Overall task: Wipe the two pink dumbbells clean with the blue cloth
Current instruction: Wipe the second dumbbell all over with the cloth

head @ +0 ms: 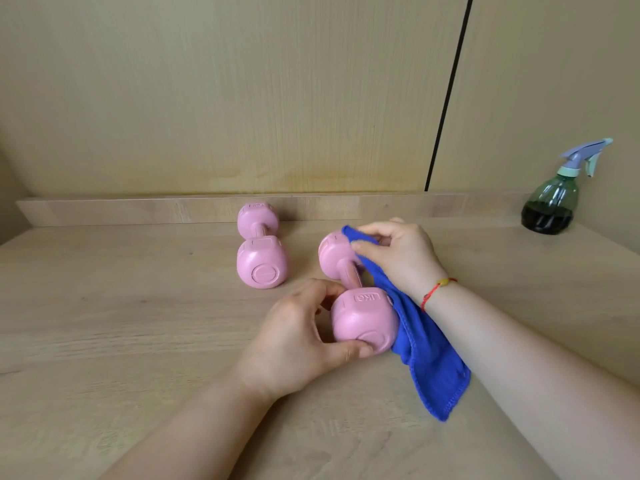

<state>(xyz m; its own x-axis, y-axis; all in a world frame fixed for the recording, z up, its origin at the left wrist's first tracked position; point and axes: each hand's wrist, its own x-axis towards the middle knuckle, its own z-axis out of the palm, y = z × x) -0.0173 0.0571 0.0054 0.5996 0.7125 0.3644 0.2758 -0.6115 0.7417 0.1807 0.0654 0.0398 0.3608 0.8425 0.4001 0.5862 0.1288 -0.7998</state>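
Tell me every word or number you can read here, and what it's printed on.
"1KG": raised lettering on the near head of the held dumbbell, seen upside down from this view.
The other dumbbell has raised marks on its far head, too small and blurred to read.
The spray bottle and blue cloth show no text.

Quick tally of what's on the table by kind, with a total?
Pink dumbbells: 2, one under the hands, one lying apart to the left
Blue cloth: 1
Spray bottle: 1
Total: 4
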